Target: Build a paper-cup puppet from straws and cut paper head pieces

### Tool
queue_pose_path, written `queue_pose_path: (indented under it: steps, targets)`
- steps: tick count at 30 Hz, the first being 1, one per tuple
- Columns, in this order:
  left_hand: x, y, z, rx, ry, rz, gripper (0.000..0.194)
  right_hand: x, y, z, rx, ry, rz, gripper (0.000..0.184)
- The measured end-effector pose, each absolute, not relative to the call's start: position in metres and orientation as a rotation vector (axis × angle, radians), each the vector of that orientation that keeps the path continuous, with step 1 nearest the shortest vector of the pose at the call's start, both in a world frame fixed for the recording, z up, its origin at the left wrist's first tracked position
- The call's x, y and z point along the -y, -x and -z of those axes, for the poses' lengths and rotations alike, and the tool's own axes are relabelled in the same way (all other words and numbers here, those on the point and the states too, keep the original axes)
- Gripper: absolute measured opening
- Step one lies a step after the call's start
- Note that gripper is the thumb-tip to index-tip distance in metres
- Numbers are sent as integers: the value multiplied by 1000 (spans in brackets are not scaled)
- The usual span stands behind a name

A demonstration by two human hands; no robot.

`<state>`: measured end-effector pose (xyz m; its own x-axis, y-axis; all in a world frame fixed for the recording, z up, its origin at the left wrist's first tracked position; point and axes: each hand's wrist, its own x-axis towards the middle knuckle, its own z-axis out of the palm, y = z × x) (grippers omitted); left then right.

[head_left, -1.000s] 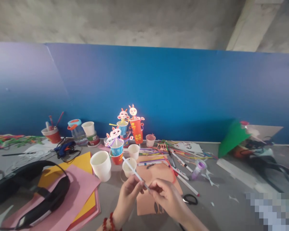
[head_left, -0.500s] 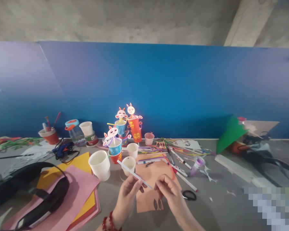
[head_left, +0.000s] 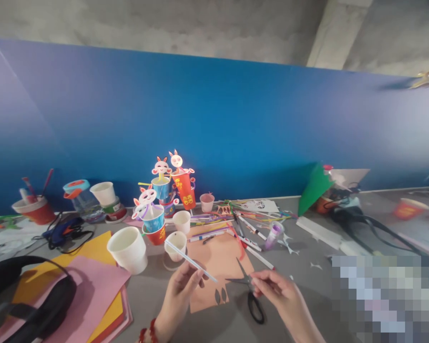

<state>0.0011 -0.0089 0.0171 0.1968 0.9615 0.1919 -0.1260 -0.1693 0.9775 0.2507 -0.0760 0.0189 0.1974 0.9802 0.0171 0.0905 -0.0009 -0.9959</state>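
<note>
Straw work, judged to be partly advanced. The left hand [head_left: 180,290], its thumb and fingers pinched together, held the straw [head_left: 186,257] aslant, its upper end overlapping a white cup [head_left: 180,239] in the view. The right hand [head_left: 277,290], its fingers drawn in around the upper handles, gripped the scissors [head_left: 250,286]; the exact grip was partly hidden. Their blades stood parted, apart from the straw's lower end. Apparently finished were three rabbit-faced figures [head_left: 148,196] in printed cups [head_left: 184,190] and two leaf-shaped openings in the orange sheet [head_left: 214,262]. Apparently unfinished was the straw, joined to nothing visible.
</note>
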Motion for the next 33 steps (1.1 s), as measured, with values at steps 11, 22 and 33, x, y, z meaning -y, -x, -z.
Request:
queue_pose_path:
  steps: [11,22,33]
  targets:
    - [15,-6,-26,-891,-1369,-1202,24,59,-234,-26,1361,1226,-991,44]
    - [18,-8,-21,-829,-1392,-1172,28,44,-211,-26,1369,1147,-1144,41]
    - [18,-5,-27,-826,-1382,-1147,26,70,-265,-31,1326,1401,-1089,46]
